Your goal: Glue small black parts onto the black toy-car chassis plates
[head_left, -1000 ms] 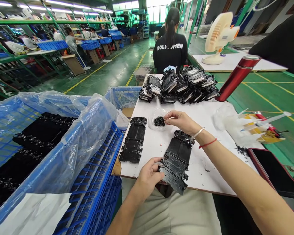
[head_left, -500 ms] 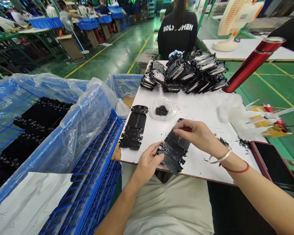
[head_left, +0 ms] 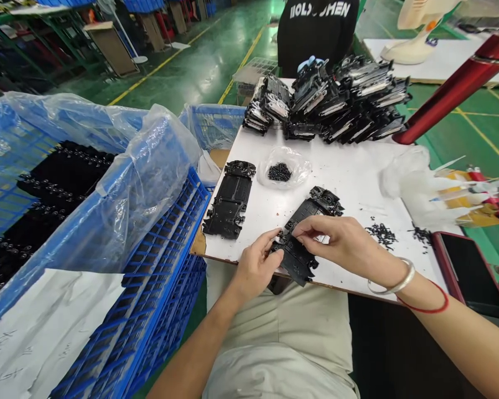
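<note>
A black plastic chassis plate [head_left: 296, 262] lies slantwise at the near edge of the white table, its lower end jutting past the edge. My left hand [head_left: 255, 267] grips its left side between thumb and fingers. Over the middle of the plate is my right hand [head_left: 341, 241], thumb and fingertips pinched together close to its surface. Whatever sits in that pinch is too small or hidden to make out. To the left, a second black chassis plate [head_left: 229, 200] rests flat. A clear plastic bag [head_left: 301, 162] of small black screw-like pieces stands open behind the plates.
Stacked black chassis parts [head_left: 341, 105] fill the table's far end. Loose black pieces [head_left: 381, 235], a phone [head_left: 468, 266], white-nozzled bottles [head_left: 436, 191] and a red cylinder [head_left: 453, 88] are at right. A plastic-lined blue crate [head_left: 162, 244] stands left. Someone in black sits ahead.
My right hand has moved down the plate from its far end to its middle, uncovering that far end. My left hand keeps its hold. The view has tipped downward.
</note>
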A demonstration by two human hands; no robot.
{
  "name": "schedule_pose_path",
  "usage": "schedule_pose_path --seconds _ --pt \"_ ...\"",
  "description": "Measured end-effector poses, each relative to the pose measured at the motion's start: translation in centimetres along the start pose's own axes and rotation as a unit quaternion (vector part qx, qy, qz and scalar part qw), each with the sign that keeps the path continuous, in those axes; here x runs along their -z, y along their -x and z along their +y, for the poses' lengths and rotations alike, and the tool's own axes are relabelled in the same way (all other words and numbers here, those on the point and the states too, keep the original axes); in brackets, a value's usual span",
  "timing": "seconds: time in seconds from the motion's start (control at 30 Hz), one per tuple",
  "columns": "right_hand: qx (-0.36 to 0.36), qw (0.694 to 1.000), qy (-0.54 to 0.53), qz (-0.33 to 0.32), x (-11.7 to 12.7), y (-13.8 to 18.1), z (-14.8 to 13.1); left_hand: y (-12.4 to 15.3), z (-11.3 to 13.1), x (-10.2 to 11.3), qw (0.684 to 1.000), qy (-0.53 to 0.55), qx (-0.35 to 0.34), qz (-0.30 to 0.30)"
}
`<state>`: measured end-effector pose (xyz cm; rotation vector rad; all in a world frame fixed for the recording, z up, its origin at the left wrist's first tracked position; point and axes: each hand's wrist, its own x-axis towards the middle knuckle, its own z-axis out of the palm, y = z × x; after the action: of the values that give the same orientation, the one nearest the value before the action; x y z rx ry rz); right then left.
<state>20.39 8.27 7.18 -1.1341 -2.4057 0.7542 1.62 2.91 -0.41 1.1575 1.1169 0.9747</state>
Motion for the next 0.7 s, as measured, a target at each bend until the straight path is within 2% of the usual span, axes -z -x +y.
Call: schedule_pose_path --seconds 0.27,0.5,0.7 --pt "0.117 0.987 0.110 0.020 -0.6 0.5 0.2 0.2 0.1 -0.2 0.999 -0.034 -0.007 0.015" --pt "0.162 0.968 0.186 0.045 -0.8 0.5 0.2 0.2 0.8 -0.1 0.999 -0.051 -0.006 0.015" --pt "0.181 0.957 0.225 0.032 -0.8 0.5 0.1 0.1 1.1 -0.4 0.996 -0.081 -0.028 0.028"
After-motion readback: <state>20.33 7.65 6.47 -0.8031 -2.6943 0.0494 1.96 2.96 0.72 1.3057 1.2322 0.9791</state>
